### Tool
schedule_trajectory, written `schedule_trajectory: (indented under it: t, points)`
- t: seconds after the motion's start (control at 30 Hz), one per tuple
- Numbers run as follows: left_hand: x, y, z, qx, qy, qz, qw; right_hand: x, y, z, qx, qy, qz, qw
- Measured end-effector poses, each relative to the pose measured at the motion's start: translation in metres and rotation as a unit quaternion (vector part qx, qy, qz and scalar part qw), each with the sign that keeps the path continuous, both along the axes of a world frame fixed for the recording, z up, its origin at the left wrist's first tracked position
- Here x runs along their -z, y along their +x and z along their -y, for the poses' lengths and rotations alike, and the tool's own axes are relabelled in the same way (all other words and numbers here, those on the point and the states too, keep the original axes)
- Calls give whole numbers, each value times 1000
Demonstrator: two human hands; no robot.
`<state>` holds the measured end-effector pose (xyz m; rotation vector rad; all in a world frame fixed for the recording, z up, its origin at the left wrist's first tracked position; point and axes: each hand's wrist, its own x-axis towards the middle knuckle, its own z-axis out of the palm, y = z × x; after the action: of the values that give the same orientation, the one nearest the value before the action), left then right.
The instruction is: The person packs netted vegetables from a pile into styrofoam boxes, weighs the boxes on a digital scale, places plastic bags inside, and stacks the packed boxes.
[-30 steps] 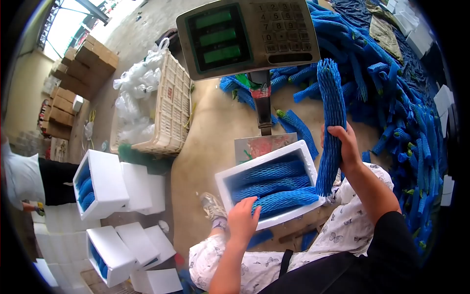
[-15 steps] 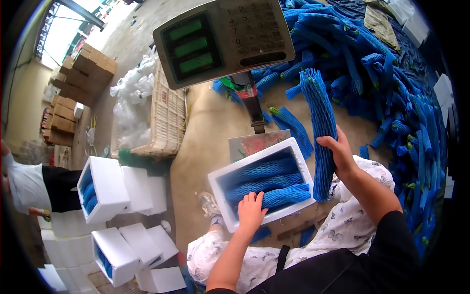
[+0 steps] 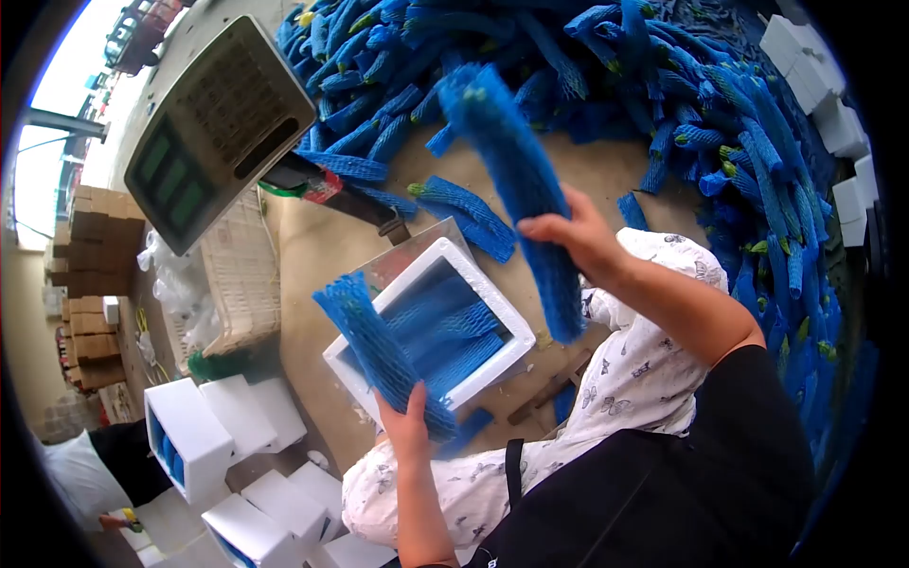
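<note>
My left hand (image 3: 405,421) is closed around the lower part of a long vegetable in a blue foam net (image 3: 360,322), tilted over the left side of a white foam box (image 3: 521,341). My right hand (image 3: 582,237) grips another blue-netted vegetable (image 3: 516,161), held up to the right of the box and blurred at its top. Inside the box lie a few more blue-netted pieces (image 3: 454,327). The box rests on the metal plate of a scale (image 3: 412,248), and the scale's display head (image 3: 222,133) stands at upper left.
A large heap of blue-netted vegetables (image 3: 701,133) curves around the back and right. One loose piece (image 3: 464,213) lies behind the box. At left are white foam boxes (image 3: 189,435), a plastic crate (image 3: 237,275), cartons (image 3: 99,237) and another person (image 3: 85,478).
My left hand has lifted a netted vegetable out of the box. My right hand still holds its piece, now tilted left. The camera view has turned, shifting the scale and box leftward.
</note>
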<state>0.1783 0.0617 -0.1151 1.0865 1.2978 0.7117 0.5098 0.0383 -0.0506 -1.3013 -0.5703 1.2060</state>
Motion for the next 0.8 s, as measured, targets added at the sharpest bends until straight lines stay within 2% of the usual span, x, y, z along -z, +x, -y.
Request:
schedule_trajectory:
  t: [0.03, 0.1, 0.17, 0.23, 0.27, 0.3, 0.33, 0.37, 0.4, 0.43, 0.5, 0.53, 0.57, 0.63, 0.67, 0.7, 0.77, 0.8]
  points:
    - [-5, 20, 2, -41, -74, 122, 989, 16, -16, 4, -53, 4, -8, 999]
    - [1, 65, 10, -9, -97, 192, 977, 40, -45, 15, -126, 42, -4, 991]
    - [-3, 124, 24, 15, -121, 316, 941, 21, -42, 20, -242, 76, 14, 967]
    - [-2, 170, 16, 49, -145, 404, 902, 18, -5, 13, -276, 59, 138, 949]
    - [-12, 200, 16, 39, -45, 293, 954, 6, 19, 3, -338, 81, 115, 931]
    - [-14, 212, 11, 95, -35, 311, 945, 1, 35, -5, -355, 124, 113, 920]
    - [-12, 220, 7, 99, -36, 313, 944, 2, 54, -13, -364, 136, 183, 903]
    - [-9, 227, 1, 137, 13, 246, 959, -3, 70, -21, -372, 147, 253, 881]
    - [-6, 232, -5, 172, 63, 178, 967, -10, 87, -23, -358, 99, 177, 911]
    - [-2, 237, -13, 206, 114, 109, 966, 16, 100, -26, -304, 73, 181, 933]
    - [11, 245, -30, 265, 208, -29, 941, 78, 130, -28, -189, 60, 267, 943]
    - [7, 230, -34, 231, 243, -60, 940, 102, 148, -24, -138, 0, 316, 939]
    - [2, 203, -32, 196, 273, -96, 937, 133, 163, -19, -96, -75, 278, 953]
    - [33, 140, -23, 50, 260, -198, 944, 215, 183, 5, -69, -165, 314, 932]
    - [49, 105, -19, 28, 204, -230, 951, 226, 185, 14, -105, -242, 311, 913]
    - [61, 79, -13, 4, 142, -262, 954, 247, 184, 24, -127, -268, 337, 894]
    - [74, 63, -8, 124, 138, -380, 906, 261, 181, 33, -193, -321, 397, 838]
    - [89, 58, -3, 118, 136, -363, 914, 264, 181, 29, -200, -325, 393, 837]
